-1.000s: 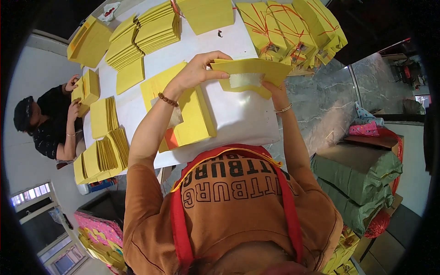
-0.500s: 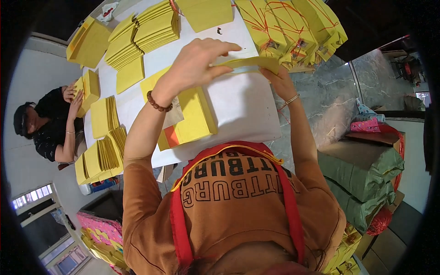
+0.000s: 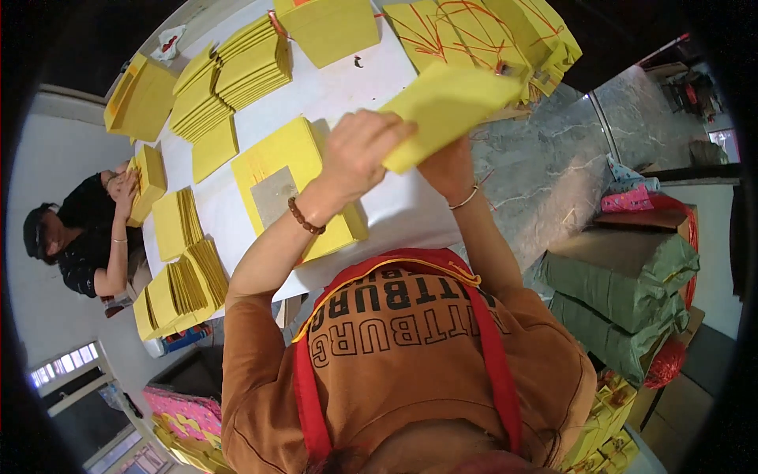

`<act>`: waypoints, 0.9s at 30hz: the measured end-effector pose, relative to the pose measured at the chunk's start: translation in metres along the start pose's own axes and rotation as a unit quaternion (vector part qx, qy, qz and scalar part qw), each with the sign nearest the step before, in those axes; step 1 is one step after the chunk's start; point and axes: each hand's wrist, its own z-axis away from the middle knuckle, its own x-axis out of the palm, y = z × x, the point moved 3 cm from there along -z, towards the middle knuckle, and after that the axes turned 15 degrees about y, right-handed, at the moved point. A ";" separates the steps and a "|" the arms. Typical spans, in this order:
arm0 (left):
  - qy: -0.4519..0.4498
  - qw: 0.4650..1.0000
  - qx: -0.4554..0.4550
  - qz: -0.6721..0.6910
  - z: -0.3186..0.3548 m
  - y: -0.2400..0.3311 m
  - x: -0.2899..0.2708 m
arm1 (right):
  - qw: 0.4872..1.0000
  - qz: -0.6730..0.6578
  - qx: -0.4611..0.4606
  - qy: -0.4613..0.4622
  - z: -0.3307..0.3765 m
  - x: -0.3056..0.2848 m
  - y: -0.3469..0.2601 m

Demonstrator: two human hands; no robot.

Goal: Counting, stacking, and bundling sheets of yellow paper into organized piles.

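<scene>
A flat yellow paper piece point(image 3: 454, 110) is up off the table, tilted, between my two hands. My left hand point(image 3: 367, 150) has its fingers closed on the left edge of it. My right hand point(image 3: 450, 170) holds it from beneath on the near side, its fingers mostly hidden behind the paper. Below my left forearm a thick yellow block point(image 3: 298, 141) with a grey square patch point(image 3: 274, 196) on its top lies on the white table point(image 3: 296, 91); the forearm covers part of it.
Fanned stacks of folded yellow paper point(image 3: 253, 67) fill the far left, more stacks point(image 3: 180, 288) the near left. Yellow bundles tied with red string point(image 3: 442, 31) lie far right. At left a person in black point(image 3: 83, 237) handles a yellow block. Green wrapped packages point(image 3: 624, 276) stand right.
The yellow paper, edge-on before, now shows its broad face. My left hand has closed on its edge and come nearer, and my right hand has moved left beneath it.
</scene>
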 end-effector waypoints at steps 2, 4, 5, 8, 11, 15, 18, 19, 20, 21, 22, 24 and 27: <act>-0.066 0.997 0.030 -0.016 0.015 0.008 0.004 | 0.981 -0.145 0.011 -0.126 -0.004 0.008 0.002; -0.136 0.986 0.092 -0.037 0.021 0.013 0.007 | 0.975 -0.161 0.009 -0.154 -0.009 0.010 0.001; -0.166 0.979 0.106 -0.048 0.021 0.010 0.008 | 0.967 -0.175 0.013 -0.183 -0.011 0.013 -0.001; -0.221 0.973 0.068 -0.006 0.016 0.007 0.006 | 0.966 -0.169 -0.010 -0.197 -0.013 0.019 0.000; -0.236 0.968 -0.036 0.078 0.012 0.008 0.006 | 0.983 -0.113 -0.047 -0.137 -0.022 0.017 0.007; -0.259 0.931 -0.242 0.088 0.016 -0.006 0.013 | 0.997 -0.022 -0.055 0.051 -0.032 0.015 0.039; -0.208 0.934 -0.282 0.076 0.021 -0.002 0.017 | 0.990 0.060 -0.093 0.089 -0.035 0.019 0.050; -0.210 0.928 -0.299 0.073 0.022 -0.002 0.019 | 0.981 0.087 -0.096 0.144 -0.032 0.018 0.048; -0.213 0.928 -0.297 0.073 0.023 -0.003 0.021 | 0.981 0.084 -0.098 0.144 -0.029 0.018 0.045; -0.223 0.898 -0.365 0.104 0.026 -0.006 0.022 | 0.984 0.105 -0.092 0.113 -0.026 0.018 0.041; -0.232 0.862 -0.431 0.133 0.029 -0.009 0.024 | 0.985 0.126 -0.086 0.081 -0.025 0.019 0.039; -0.214 0.869 -0.423 0.144 0.024 -0.003 0.026 | 0.983 0.128 -0.101 0.080 -0.023 0.011 0.039; -0.172 0.879 -0.417 0.155 0.024 -0.005 0.023 | 0.988 0.086 -0.117 0.049 -0.016 0.023 0.037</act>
